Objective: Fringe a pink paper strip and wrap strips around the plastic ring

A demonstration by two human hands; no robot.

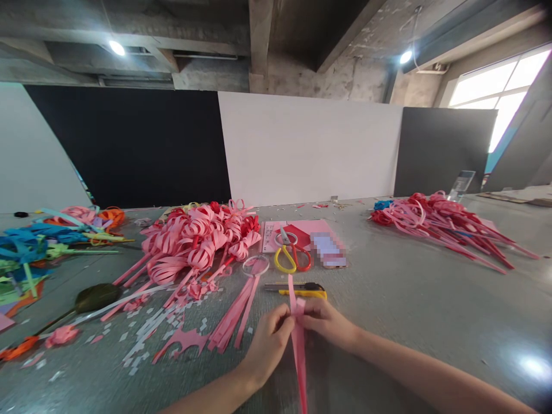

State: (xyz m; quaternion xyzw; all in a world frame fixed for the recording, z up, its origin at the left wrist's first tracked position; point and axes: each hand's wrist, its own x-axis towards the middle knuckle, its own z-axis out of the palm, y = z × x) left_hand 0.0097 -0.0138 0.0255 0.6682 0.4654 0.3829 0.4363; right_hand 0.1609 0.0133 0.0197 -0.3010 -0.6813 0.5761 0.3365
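Observation:
A pink paper strip (299, 356) hangs down between my two hands at the front of the table, its upper end standing above the fingers. My left hand (271, 339) pinches it from the left. From the right, my right hand (324, 323) pinches a small folded bit of pink paper at the same spot. Just beyond the fingers lies a yellow and black box cutter (313, 288). Scissors (285, 259) with one yellow and one red handle rest behind it. Left of my hands is a bundle of loose pink strips (237, 307) beside a roll of tape (256, 265).
A big heap of pink paper flowers (198, 241) stands at left, with blue and green paper pieces (26, 247) farther left. White and pink scraps (146, 330) are scattered in front. A phone (330, 251) lies beyond the cutter. More pink and red strips (435, 221) lie at right.

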